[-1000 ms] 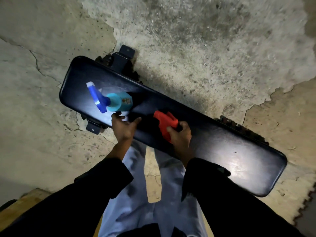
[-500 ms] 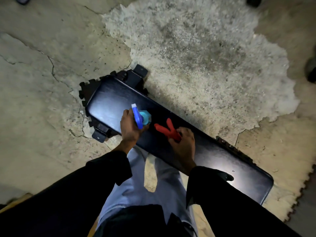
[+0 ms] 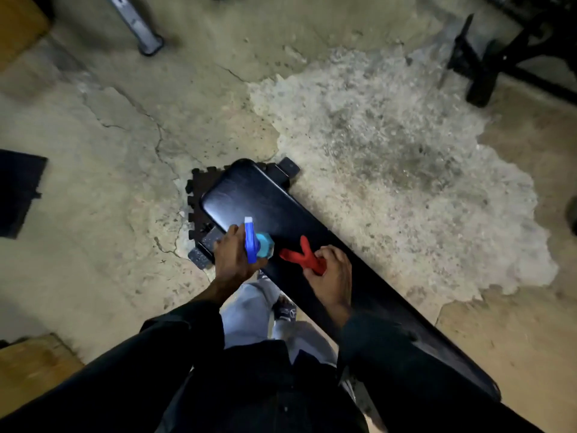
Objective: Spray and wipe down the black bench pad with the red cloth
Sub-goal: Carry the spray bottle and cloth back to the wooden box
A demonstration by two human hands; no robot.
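left hand (image 3: 234, 260) wrapped around a spray bottle (image 3: 257, 245), fingers closed on the neck, blue trigger head up and white nozzle tip aimed away from the body toward the far end of the black bench pad (image 3: 259, 198). held that way, apparently, so that mist lands on the pad ahead of the hands and not on the sleeves. whether a finger sits on the trigger: cannot tell from this angle.

right hand (image 3: 331, 273) closed on the red cloth (image 3: 301, 256), bunched in the fist with two loose ends sticking out toward the bottle. kept just beside the bottle and over the pad, seemingly ready to follow the spray at once. touching the pad surface or hovering just above it: not clear.

bench pad running diagonally from upper left to lower right across the cracked concrete floor (image 3: 390, 145), near end passing under the right sleeve. black interlocking mat (image 3: 195, 189) showing under the far end, probably to keep the frame from sliding. faint sheen on the far part of the pad, though wetness or lamp glare cannot be separated.

judged stage: spraying about to happen or under way at the far end; wiping along the remaining length not yet evident.
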